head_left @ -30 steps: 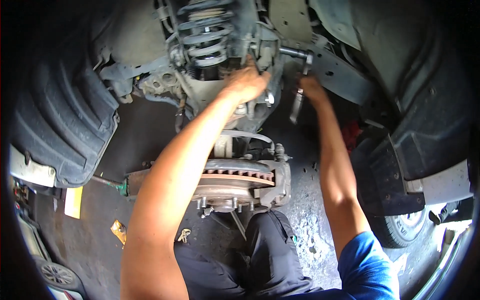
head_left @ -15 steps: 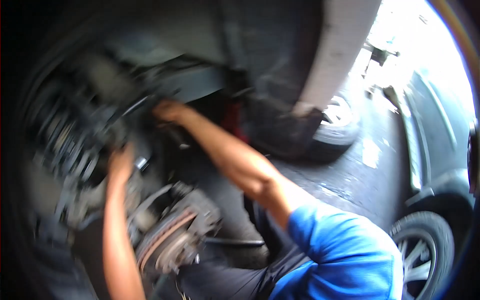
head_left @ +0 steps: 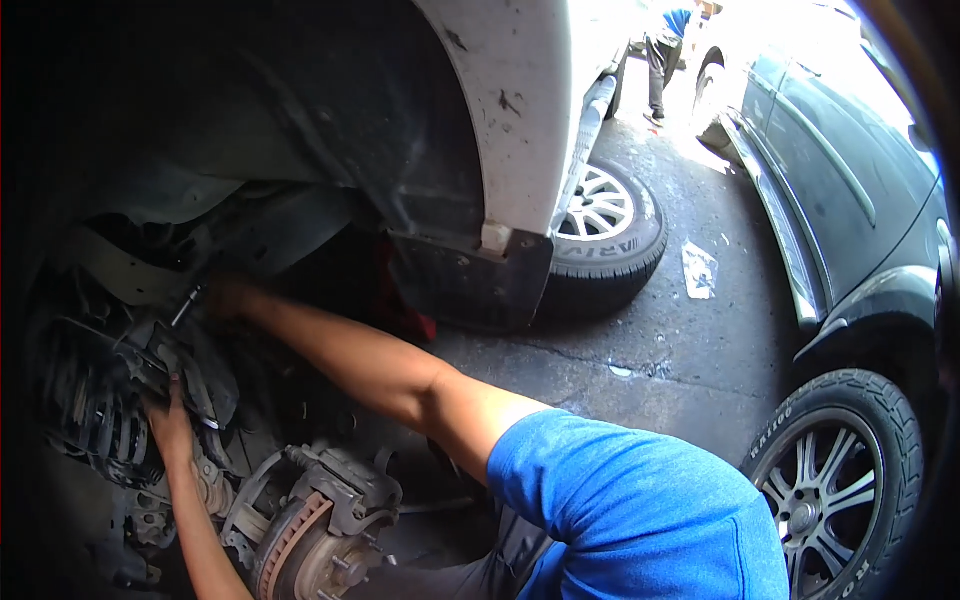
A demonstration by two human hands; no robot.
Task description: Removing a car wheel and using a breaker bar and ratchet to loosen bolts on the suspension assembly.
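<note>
My right hand (head_left: 228, 296) is in shadow among the suspension parts, closed at the end of a metal ratchet tool (head_left: 187, 306). Below it, my left hand (head_left: 168, 422) grips something on the suspension assembly that I cannot make out, its fingertips partly hidden. A dark coil spring (head_left: 100, 432) lies just left of that hand. The brake disc (head_left: 294, 548) and its caliper (head_left: 351, 484) sit lower, beside my left forearm. Above my hands are the wheel arch liner (head_left: 330, 120) and frame metal.
A loose wheel (head_left: 610, 280) lies on the floor (head_left: 640, 360) behind the white fender (head_left: 515, 110). A dark car (head_left: 830, 180) stands at the right, with a wheel (head_left: 880, 460) near my shoulder. A person (head_left: 662, 60) stands in the bright background. A red object (head_left: 400, 310) sits underneath.
The view has swung right, so the suspension and both hands now appear lower left and the neighbouring car shows. My hands remain at the same parts of the assembly.
</note>
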